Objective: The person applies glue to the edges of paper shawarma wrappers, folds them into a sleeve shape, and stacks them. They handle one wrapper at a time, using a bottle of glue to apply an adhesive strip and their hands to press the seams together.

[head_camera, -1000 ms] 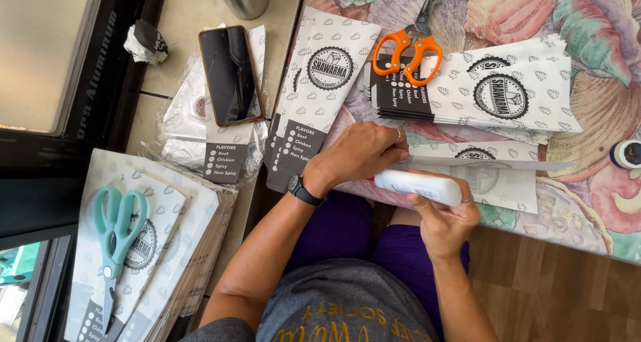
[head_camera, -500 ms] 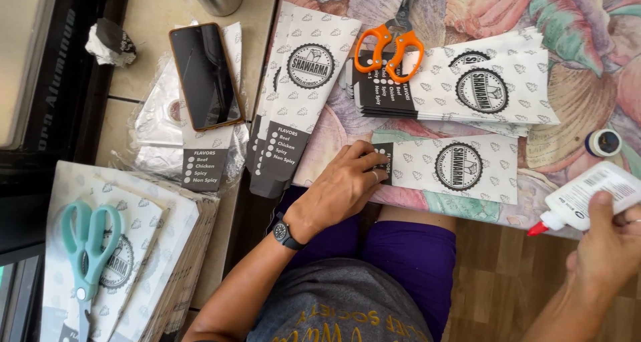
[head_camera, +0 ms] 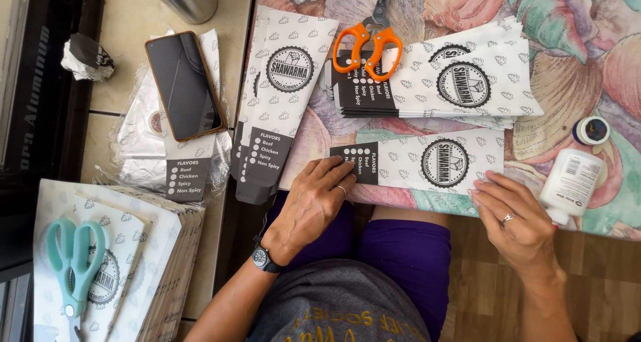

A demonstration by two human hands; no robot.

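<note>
L hand (head_camera: 314,198) flat, fingers spread, pressing dark printed end of a white paper sleeve (head_camera: 427,161) lying at near edge of floral worktop (head_camera: 567,8). R hand (head_camera: 517,215) open, fingertips on sleeve's right lower edge; grips nothing. White glue bottle (head_camera: 569,182) just beside R hand, its cap (head_camera: 591,130) apart, above it. Stack of same sleeves (head_camera: 461,81) behind, orange scissors (head_camera: 368,45) on top. Phone (head_camera: 185,85) far left; teal scissors (head_camera: 75,262) on another sleeve pile (head_camera: 160,248).

A bench under a colourful floral-patterned cloth (head_camera: 567,8) stands beside a beige tiled ledge (head_camera: 127,21); brown wood-plank floor (head_camera: 601,275) below, daylight throughout.
</note>
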